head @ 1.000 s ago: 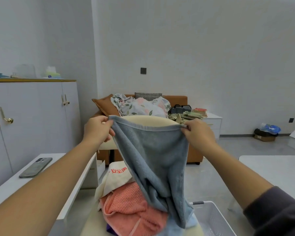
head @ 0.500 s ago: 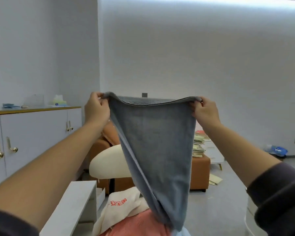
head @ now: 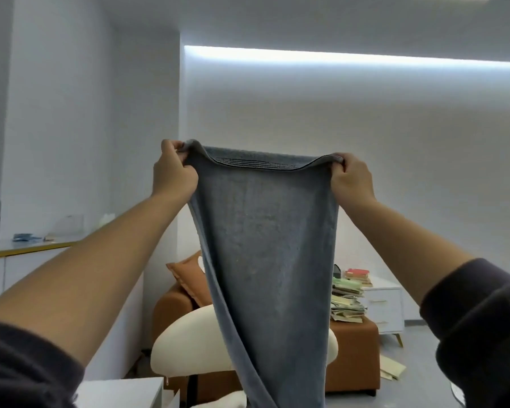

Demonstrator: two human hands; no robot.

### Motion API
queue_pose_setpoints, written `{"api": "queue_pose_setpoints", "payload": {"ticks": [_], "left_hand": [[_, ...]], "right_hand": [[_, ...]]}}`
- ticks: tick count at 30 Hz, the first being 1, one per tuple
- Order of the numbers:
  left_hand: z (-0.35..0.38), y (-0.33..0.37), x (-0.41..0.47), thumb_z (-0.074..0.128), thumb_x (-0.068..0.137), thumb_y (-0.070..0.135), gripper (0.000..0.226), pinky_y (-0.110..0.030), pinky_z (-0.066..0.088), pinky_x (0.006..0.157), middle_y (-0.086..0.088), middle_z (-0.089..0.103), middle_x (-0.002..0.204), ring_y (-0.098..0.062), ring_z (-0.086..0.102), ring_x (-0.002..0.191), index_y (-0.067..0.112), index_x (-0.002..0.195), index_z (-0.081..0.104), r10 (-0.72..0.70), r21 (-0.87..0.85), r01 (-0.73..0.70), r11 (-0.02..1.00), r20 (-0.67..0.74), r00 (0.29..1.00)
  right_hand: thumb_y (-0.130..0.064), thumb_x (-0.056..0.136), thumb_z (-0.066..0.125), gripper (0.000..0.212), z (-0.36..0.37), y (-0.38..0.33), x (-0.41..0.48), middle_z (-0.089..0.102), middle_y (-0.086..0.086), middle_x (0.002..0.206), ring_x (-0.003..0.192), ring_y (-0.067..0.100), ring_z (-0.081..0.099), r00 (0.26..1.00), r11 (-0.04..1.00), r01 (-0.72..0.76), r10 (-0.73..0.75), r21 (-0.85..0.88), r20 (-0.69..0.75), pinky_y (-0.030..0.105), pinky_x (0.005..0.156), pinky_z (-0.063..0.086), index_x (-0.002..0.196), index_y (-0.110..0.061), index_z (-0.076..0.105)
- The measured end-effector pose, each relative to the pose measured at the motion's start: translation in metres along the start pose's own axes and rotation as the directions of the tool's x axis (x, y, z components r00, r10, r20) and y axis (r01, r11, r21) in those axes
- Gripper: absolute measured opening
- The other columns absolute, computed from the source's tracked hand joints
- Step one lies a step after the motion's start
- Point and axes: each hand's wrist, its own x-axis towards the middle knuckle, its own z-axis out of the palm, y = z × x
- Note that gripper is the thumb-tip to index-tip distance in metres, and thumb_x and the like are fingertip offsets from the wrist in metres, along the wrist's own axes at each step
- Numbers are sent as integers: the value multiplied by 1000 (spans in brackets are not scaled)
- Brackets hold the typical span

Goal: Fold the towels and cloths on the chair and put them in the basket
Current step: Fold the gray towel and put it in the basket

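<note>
A long grey-blue towel hangs full length in front of me, held up high by its top edge. My left hand pinches the top left corner and my right hand pinches the top right corner. The towel narrows downward and runs out of the bottom of the view. Behind it stands the chair's cream backrest. A bit of white cloth shows at the bottom edge. The basket is out of view.
An orange sofa with a cushion and a stack of books stands behind the chair. A white cabinet runs along the left wall, and a white desk corner lies at bottom left. A white nightstand is to the right.
Both hands have lifted the towel higher and the camera has tilted up. The pink and white cloths on the chair seat and the basket have dropped out of view.
</note>
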Motion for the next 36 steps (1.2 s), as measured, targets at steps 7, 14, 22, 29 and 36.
{"api": "queue_pose_setpoints", "payload": {"ticks": [7,14,22,29,36], "left_hand": [[-9,26,24,39,90,-2,37,-21,38,82,-7,59,127,-20,54,113,8,125,41,93,-18,-95,995,-75,993],[-29,55,45,44,98,21,14,-24,36,68,-5,57,101,-17,51,85,11,108,44,159,-70,-175,982,-187,969],[-41,75,58,39,100,20,14,-27,37,73,-2,52,100,-17,50,89,11,111,43,196,-112,-231,967,-258,946],[-18,37,50,42,99,20,3,-25,35,73,-1,55,99,-16,50,89,18,101,41,157,-131,-185,974,-201,967],[30,-45,22,45,97,19,3,-25,36,73,0,55,94,-17,50,85,17,98,42,-32,-172,10,985,-120,992]], "right_hand": [[-14,100,36,32,-6,-33,24,61,9,121,113,26,52,994,996,87,-86,9,-69,21,79,32,122,-12,59],[-14,100,35,30,-22,-61,43,61,9,115,101,22,51,985,990,136,-132,29,-113,22,75,31,116,-10,60],[-15,100,35,29,-32,-88,59,61,8,111,96,21,50,971,979,176,-156,103,-182,29,78,37,115,-10,59],[-13,99,36,31,-8,-54,51,61,8,117,109,26,52,986,992,116,-108,57,-126,26,81,36,118,-12,60],[-15,99,38,29,37,29,18,63,9,114,105,26,53,1000,1000,-25,25,-5,7,24,77,33,115,-12,61]]}}
